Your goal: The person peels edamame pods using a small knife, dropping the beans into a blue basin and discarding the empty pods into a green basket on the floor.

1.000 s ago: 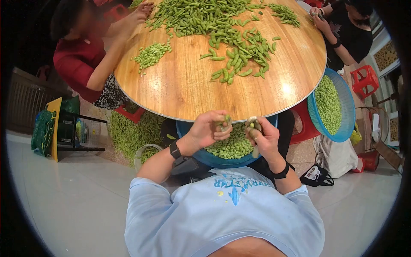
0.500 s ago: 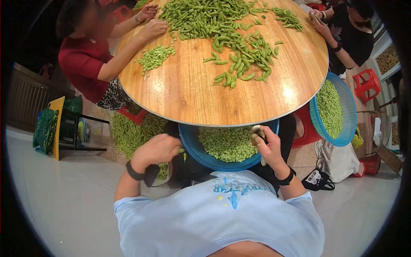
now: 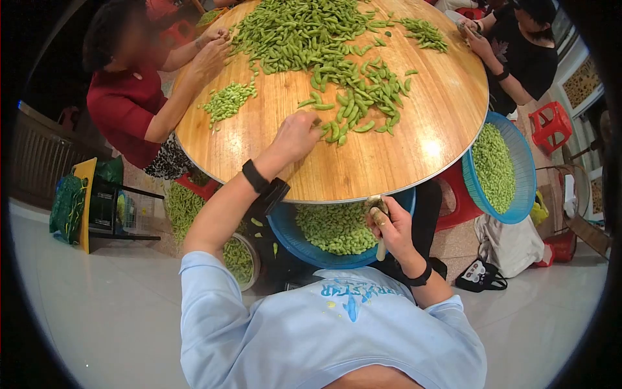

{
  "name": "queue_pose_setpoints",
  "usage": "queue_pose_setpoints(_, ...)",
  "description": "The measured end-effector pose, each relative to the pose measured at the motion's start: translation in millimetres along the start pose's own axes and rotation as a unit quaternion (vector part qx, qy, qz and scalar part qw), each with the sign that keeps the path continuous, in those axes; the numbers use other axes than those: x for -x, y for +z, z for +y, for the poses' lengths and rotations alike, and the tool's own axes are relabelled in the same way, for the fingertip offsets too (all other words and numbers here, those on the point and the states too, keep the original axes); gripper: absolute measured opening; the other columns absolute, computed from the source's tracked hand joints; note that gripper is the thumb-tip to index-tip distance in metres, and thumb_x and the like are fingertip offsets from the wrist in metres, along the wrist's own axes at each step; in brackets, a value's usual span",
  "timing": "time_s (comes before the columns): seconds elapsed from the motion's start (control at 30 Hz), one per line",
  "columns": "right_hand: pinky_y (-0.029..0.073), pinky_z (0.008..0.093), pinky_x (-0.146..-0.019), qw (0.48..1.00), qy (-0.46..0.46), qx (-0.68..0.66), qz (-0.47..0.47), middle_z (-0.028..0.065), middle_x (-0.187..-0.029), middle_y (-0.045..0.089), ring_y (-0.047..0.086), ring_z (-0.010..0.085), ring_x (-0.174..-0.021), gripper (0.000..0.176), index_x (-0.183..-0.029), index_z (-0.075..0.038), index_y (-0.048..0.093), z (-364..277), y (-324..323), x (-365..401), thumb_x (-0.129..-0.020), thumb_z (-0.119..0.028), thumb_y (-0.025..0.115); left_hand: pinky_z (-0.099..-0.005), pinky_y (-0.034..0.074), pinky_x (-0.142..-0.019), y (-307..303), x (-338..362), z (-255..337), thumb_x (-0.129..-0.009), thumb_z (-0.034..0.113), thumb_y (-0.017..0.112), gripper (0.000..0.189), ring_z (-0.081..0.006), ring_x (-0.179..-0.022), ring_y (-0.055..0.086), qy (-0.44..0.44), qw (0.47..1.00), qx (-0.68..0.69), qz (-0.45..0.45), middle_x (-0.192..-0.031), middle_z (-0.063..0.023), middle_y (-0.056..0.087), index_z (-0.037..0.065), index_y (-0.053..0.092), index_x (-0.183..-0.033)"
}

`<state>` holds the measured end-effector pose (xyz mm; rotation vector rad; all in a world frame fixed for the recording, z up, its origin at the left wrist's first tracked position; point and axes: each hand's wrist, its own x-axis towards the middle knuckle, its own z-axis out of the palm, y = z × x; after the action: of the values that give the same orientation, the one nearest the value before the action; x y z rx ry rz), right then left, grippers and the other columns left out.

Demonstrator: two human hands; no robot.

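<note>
Beside the loose green pods [image 3: 372, 97], the left hand [image 3: 298, 135] reaches over the surface [image 3: 395, 155]

The pods trail toward the person from a large heap [image 3: 304, 32], and the nearest few lie just to the right of the left fingertips, at the end of that trail. Those closest to the fingers point roughly toward the person, long axes running near to far. One a little to their right lies slanted, its right end farther away; another beyond the hand lies nearly crosswise.

The left hand is palm down with its fingers bent toward these pods. The knuckles cover the fingertips, so whether they touch or pinch a pod is impossible to say.

Closer to the person, just off the edge of the surface, the right hand [image 3: 391, 230] is closed around a narrow pale object [image 3: 381, 251], mostly hidden by the fingers. Its lower end sticks out below the fist, pointing toward the person's shirt [image 3: 278, 324]. A blue basin [image 3: 278, 233] of light green beans [image 3: 334, 227] sits below and to the left of this hand. A round tub [image 3: 256, 266] of green pieces stands left of the basin, beneath the left forearm.
</note>
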<state>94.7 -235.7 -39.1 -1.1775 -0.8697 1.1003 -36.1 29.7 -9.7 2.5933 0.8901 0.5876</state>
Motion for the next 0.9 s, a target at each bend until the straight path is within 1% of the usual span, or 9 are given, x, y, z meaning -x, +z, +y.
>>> queue_pose_setpoints(0.1, 0.032, 0.0188, -0.045, 0.999, -0.004, -0.032, 0.008, 0.0003, -0.069, 0.055, 0.041, 0.0022, -0.051, 0.018, -0.109, 0.001, 0.055, 5, -1, 0, -0.093, -0.007, 0.05, -0.037, 0.05, -0.066, -3, -7, 5, -0.08, 0.01, 0.062, 0.021, -0.0254, -0.072, 0.063, -0.1, 0.985, 0.126, -0.069, -0.075, -0.0159, 0.062, -0.006, 0.062, -0.094)
queue_pose_setpoints(0.23, 0.033, 0.0189, -0.045, 1.0, -0.007, -0.023, -0.004, 0.0005, -0.069, 0.055, 0.041, 0.0024, -0.051, 0.018, -0.108, 0.001, 0.055, 9, 2, -3, -0.094, -0.008, 0.049, -0.0318, 0.049, -0.058, 1, 1, -3, -0.084, 0.013, 0.061, 0.019, -0.0189, -0.062, 0.06, -0.058, 0.991, 0.118, -0.026, -0.067, -0.0126, 0.06, -0.004, 0.062, -0.094)
queue_pose_setpoints(0.3, 0.033, 0.019, -0.045, 1.0, -0.007, -0.019, -0.007, 0.0007, -0.069, 0.055, 0.041, 0.0025, -0.051, 0.018, -0.108, 0.001, 0.055, 9, 5, -5, -0.094, -0.008, 0.049, -0.0255, 0.047, -0.05, -2, 5, -3, -0.088, 0.014, 0.059, 0.018, -0.0153, -0.057, 0.059, -0.222, 0.887, 0.397, -0.08, -0.07, -0.0115, 0.063, -0.003, 0.061, -0.095)
queue_pose_setpoints(0.33, 0.033, 0.0189, -0.044, 1.0, -0.009, -0.014, -0.01, 0.0016, -0.069, 0.055, 0.041, 0.003, -0.05, 0.018, -0.108, 0.001, 0.055, 8, 6, -6, -0.095, -0.009, 0.048, -0.0255, 0.047, -0.05, -5, 8, -3, -0.088, 0.014, 0.059, 0.018, -0.0153, -0.057, 0.059, -0.221, 0.888, 0.396, -0.08, -0.07, -0.0115, 0.063, -0.003, 0.061, -0.095)
queue_pose_setpoints(0.5, 0.033, 0.0189, -0.043, 1.0, 0.005, -0.018, -0.011, 0.0028, -0.069, 0.054, 0.041, 0.0041, -0.048, 0.018, -0.107, 0.001, 0.055, 7, 11, -11, -0.096, -0.012, 0.047, -0.0214, 0.045, -0.044, -25, 26, 19, -0.087, 0.01, 0.062, 0.017, -0.0115, -0.054, 0.06, -0.234, 0.737, 0.625, -0.107, -0.075, -0.0114, 0.066, -0.001, 0.058, -0.099)
queue_pose_setpoints(0.53, 0.033, 0.0189, -0.044, 0.999, 0.009, -0.043, -0.017, 0.003, -0.071, 0.054, 0.041, 0.0041, -0.049, 0.022, -0.112, 0.001, 0.054, 7, 11, -12, -0.096, -0.012, 0.046, -0.0214, 0.045, -0.044, -23, 31, 21, -0.087, 0.01, 0.062, 0.017, -0.0115, -0.054, 0.06, -0.234, 0.737, 0.625, -0.107, -0.075, -0.0114, 0.066, -0.001, 0.058, -0.099)
queue_pose_setpoints(0.63, 0.035, 0.019, -0.044, 0.996, 0.01, -0.082, -0.023, 0.0041, -0.075, 0.053, 0.042, 0.0048, -0.051, 0.03, -0.123, 0.002, 0.049, 4, 14, -16, -0.097, -0.012, 0.042, -0.0212, 0.047, -0.051, -22, 46, 34, -0.086, 0.002, 0.06, 0.016, -0.0108, -0.062, 0.061, -0.16, 0.822, 0.536, -0.113, -0.08, -0.0116, 0.067, -0.001, 0.055, -0.101)
queue_pose_setpoints(0.77, 0.038, 0.0191, -0.044, 0.993, 0.011, -0.115, -0.017, 0.0051, -0.079, 0.053, 0.045, 0.0065, -0.054, 0.041, -0.137, 0.001, 0.039, -7, 22, -22, -0.099, -0.013, 0.038, -0.0195, 0.045, -0.052, -22, 65, 57, -0.085, 0.0, 0.062, 0.026, -0.0077, -0.064, 0.06, -0.146, 0.839, 0.514, -0.102, -0.082, -0.01, 0.068, -0.001, 0.051, -0.109)
queue_pose_setpoints(0.9, 0.039, 0.019, -0.043, 0.991, -0.013, -0.131, -0.037, 0.0046, -0.079, 0.053, 0.045, 0.0064, -0.055, 0.042, -0.139, 0.0, 0.037, -3, 27, -25, -0.1, -0.013, 0.038, -0.0172, 0.041, -0.051, -22, 80, 72, -0.085, 0.005, 0.064, 0.016, -0.0059, -0.065, 0.057, -0.187, 0.788, 0.567, -0.152, -0.081, -0.0067, 0.068, 0.001, 0.06, -0.1)
